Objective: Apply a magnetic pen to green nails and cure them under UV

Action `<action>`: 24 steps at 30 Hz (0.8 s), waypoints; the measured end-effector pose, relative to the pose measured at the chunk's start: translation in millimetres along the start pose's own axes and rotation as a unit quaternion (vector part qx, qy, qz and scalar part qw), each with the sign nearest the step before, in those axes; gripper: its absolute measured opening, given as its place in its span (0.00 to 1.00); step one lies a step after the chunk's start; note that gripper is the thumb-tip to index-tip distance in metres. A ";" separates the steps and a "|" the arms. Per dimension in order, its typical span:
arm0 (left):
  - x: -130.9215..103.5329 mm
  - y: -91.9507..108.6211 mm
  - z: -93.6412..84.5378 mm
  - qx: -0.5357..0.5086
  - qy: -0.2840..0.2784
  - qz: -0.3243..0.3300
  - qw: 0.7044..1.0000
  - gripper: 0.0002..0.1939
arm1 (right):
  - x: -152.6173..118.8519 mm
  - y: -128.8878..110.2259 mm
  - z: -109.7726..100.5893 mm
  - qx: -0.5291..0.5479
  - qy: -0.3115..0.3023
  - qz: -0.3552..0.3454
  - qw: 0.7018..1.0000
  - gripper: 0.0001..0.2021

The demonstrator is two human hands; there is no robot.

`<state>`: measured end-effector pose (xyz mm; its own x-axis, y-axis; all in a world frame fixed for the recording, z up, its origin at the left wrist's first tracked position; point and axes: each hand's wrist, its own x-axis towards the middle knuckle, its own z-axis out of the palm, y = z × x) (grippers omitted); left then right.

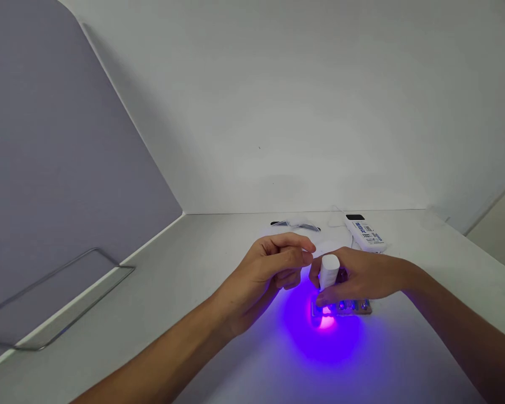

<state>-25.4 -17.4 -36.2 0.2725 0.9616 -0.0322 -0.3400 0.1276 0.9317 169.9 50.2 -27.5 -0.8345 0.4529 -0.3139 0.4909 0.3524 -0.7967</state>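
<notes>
My right hand (356, 274) is closed around a small white cylindrical UV lamp (329, 271), held upright with its lower end over a small strip (366, 307). The strip lies flat and carries a row of several small, shiny, bluish pieces. Violet light spreads from the lamp across the white surface, with a bright pink spot at the strip's left end, where my right thumb rests. Just left of the lamp, my left hand (273, 261) hovers with its fingers curled and thumb close to the index finger. Nothing shows between them.
Behind my hands lies a white power bank (365, 233) with printed labels and a thin white cable. Further left are flat dark-and-white pieces (297, 224). A bent metal wire frame (88, 307) stands out at the left, by a grey panel (67, 140). A white wall (298, 112) closes the back.
</notes>
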 end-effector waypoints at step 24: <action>0.2 -0.7 0.5 0.020 0.007 0.003 1.000 0.02 | -0.2 -1.3 -1.1 -0.007 0.005 -0.006 1.000 0.17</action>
<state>-24.6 -17.5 -36.6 0.2570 0.9659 -0.0317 -0.3048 0.1121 0.9458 169.7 50.5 -25.8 -0.8375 0.4569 -0.2998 0.4852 0.3694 -0.7925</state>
